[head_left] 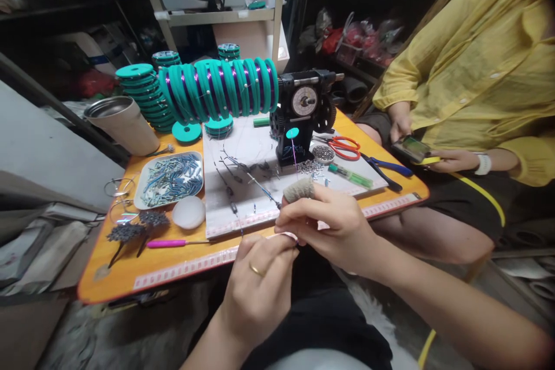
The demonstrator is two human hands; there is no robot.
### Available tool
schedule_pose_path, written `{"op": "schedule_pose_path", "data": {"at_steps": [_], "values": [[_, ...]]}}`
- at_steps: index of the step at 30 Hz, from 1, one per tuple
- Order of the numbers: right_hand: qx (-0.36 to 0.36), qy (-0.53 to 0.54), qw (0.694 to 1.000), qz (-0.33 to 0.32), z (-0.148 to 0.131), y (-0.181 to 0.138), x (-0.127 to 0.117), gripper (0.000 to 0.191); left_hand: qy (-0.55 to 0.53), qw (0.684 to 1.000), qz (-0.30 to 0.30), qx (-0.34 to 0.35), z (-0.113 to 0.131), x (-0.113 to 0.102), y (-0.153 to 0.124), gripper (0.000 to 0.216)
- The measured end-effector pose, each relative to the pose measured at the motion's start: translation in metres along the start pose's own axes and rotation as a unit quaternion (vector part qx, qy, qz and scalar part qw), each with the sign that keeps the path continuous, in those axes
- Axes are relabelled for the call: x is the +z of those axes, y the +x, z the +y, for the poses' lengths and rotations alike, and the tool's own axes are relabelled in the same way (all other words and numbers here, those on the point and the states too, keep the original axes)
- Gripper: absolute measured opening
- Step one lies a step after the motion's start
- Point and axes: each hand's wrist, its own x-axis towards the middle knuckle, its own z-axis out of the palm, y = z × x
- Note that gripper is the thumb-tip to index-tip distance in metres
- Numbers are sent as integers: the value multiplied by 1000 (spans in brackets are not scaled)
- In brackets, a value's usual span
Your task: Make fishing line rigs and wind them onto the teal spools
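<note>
My left hand point(260, 292), with a ring on one finger, is closed in a pinch just above my lap. My right hand point(336, 225) meets it at the fingertips, also pinching, with a grey wrap point(298, 189) around a finger. A thin branch of dark blue beads point(255, 180) slants over the white board and runs into the right fingertips; its lower end is hidden by the fingers. Whatever the left fingertips grip is covered. A purple thread point(295, 153) runs down from the teal disc point(292, 133) on the black machine point(299, 110) towards my right hand.
Teal thread spools point(219, 89) sit on the machine's shaft. A tray of blue beads point(171, 179), white dish point(189, 212), pink-handled tool point(167, 243), red scissors point(347, 147) and blue pliers point(392, 167) lie around the white board point(221, 222). A person in yellow point(468, 69) sits right, holding a phone.
</note>
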Motion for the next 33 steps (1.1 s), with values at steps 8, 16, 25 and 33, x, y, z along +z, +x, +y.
{"op": "schedule_pose_path", "data": {"at_steps": [8,16,25,33], "values": [[-7,53,986,-160,9,-26,-10,7,-543,680,1,-493,10,2,4,19],[-26,80,994,-71,-4,-11,-15,6,-143,968,34,-203,6,10,1,13],[6,8,999,47,-3,-5,6,9,-35,997,15,-60,7,5,1,22],[218,93,971,-18,-14,-43,11,8,-411,791,101,-443,18,17,-16,10]]}}
